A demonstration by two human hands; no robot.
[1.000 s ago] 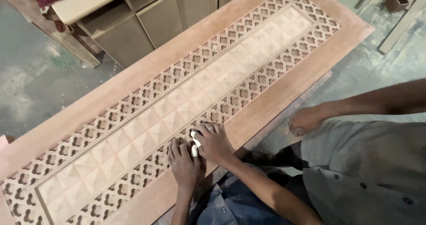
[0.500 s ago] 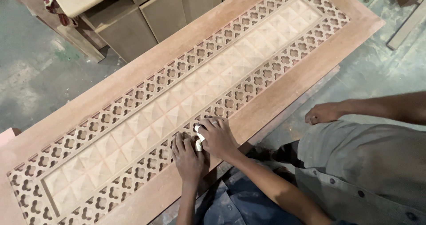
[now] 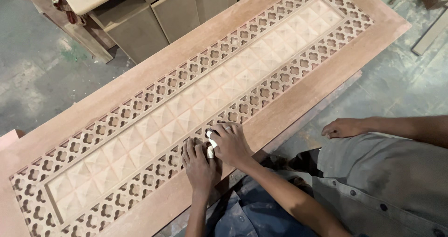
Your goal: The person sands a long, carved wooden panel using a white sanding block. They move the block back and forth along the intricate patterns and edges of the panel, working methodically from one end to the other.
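Observation:
A long wooden door panel lies flat, with a carved lattice border around a centre strip of raised pyramid squares. My left hand rests flat on the near lattice border. Just right of it, my right hand presses a small white piece onto the lattice. The piece shows only between the two hands, and what it is cannot be made out.
Another person in a grey shirt crouches at the right, one hand held near the panel's near edge. Wooden cabinets stand beyond the far edge. Wood offcuts lie on the concrete floor.
Both my hands stay on the same spot of the lattice with the white piece. The view has shifted slightly, and the other person's hand has barely moved.

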